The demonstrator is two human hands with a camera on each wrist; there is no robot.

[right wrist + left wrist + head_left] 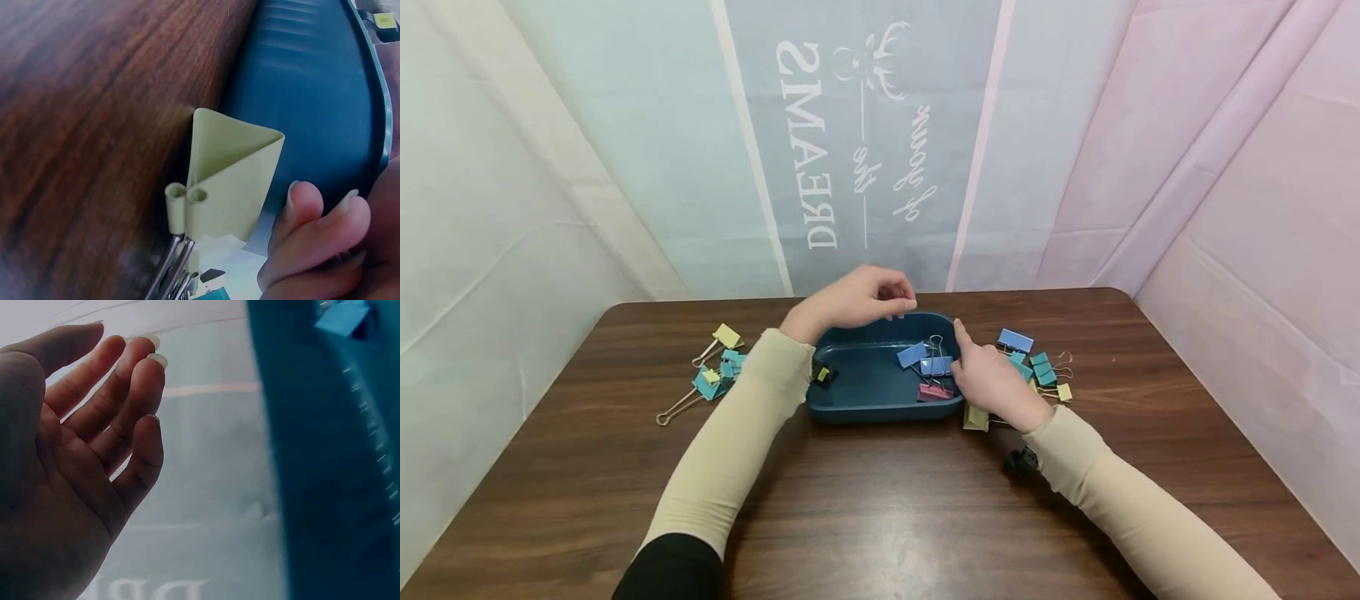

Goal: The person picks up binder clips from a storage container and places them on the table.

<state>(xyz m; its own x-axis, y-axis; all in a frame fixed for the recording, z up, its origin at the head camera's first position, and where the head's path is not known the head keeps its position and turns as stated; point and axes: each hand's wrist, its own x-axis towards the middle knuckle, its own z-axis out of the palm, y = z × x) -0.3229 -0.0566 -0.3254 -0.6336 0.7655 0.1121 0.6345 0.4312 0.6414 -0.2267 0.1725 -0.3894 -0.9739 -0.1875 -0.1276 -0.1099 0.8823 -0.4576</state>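
Observation:
A dark blue tray stands at the middle of the table. Inside it lie two blue binder clips, a pink binder clip and a small black-and-yellow item. Over the tray's far rim hovers my left hand, its fingers loosely bent and holding nothing; in the left wrist view the left hand shows a bare palm. My right hand grips the tray's right end, index finger along the rim. In the right wrist view, its curled fingers lie by the outer wall, near a large yellow binder clip.
To the tray's left lies a group of teal and yellow binder clips. More clips sit right of it, including a blue one and a teal one, partly behind my right hand. A printed curtain hangs behind the table.

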